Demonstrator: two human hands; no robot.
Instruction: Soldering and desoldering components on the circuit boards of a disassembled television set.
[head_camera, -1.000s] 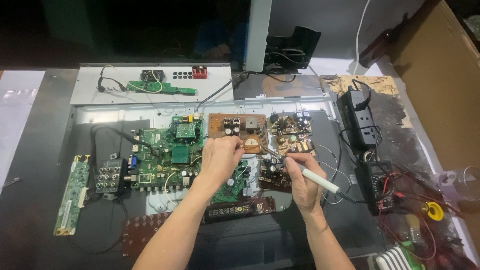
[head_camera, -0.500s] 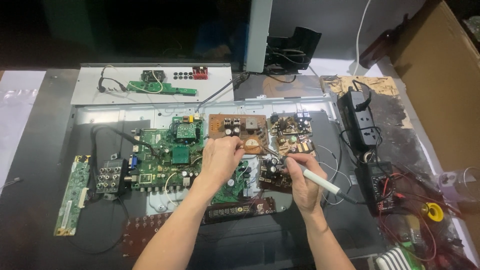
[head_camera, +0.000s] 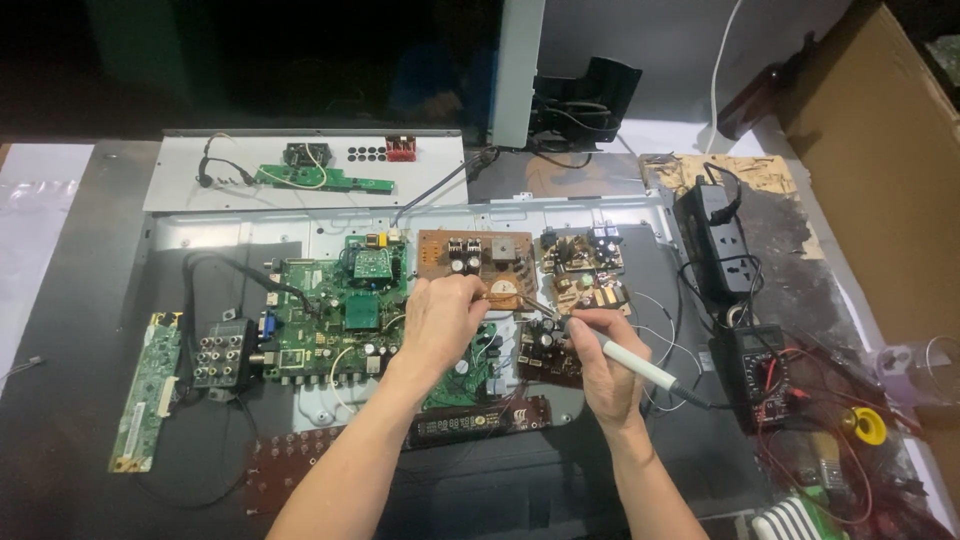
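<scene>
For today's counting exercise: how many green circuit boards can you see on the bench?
4: long strip on the grey panel, large board left of the hands, narrow board far left, one partly hidden under the left hand.

An electronics repair workshop: circuit boards (head_camera: 335, 310) strewn across a bench, beside a multimeter (head_camera: 760, 375) and power strip (head_camera: 722, 240).

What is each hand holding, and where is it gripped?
Right hand grips a white soldering iron around its handle. Left hand pinches something thin; unclear what.
</scene>
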